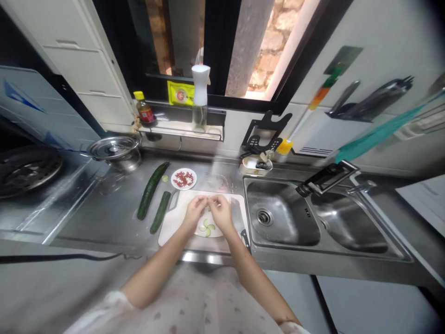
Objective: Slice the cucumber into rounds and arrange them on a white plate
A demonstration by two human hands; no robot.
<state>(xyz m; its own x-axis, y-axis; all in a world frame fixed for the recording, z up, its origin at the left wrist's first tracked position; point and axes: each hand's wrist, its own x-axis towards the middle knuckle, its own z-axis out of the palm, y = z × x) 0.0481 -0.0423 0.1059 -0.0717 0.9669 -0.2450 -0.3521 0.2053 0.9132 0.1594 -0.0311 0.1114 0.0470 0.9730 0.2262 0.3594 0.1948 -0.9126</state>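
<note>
My left hand (195, 211) and my right hand (220, 211) meet above a white plate (199, 232) on a white cutting board (169, 232). Both have their fingers pinched together at the tips. Something small seems to be between them, too hidden to name. Below the hands, thin pale-green cucumber slices (207, 228) lie on the plate in a pinwheel shape. A knife (245, 238) with a black handle rests at the board's right side, near my right forearm. To the left of the board lie a long cucumber (151, 191) and a shorter cut cucumber (160, 212).
Behind the board sits a small plate (174, 180) of red pieces, with a cucumber end piece (164, 178) beside it. A lidded steel pot (118, 153) stands back left. A double sink (281, 213) is at right. Bottles stand on the wall shelf (177, 131).
</note>
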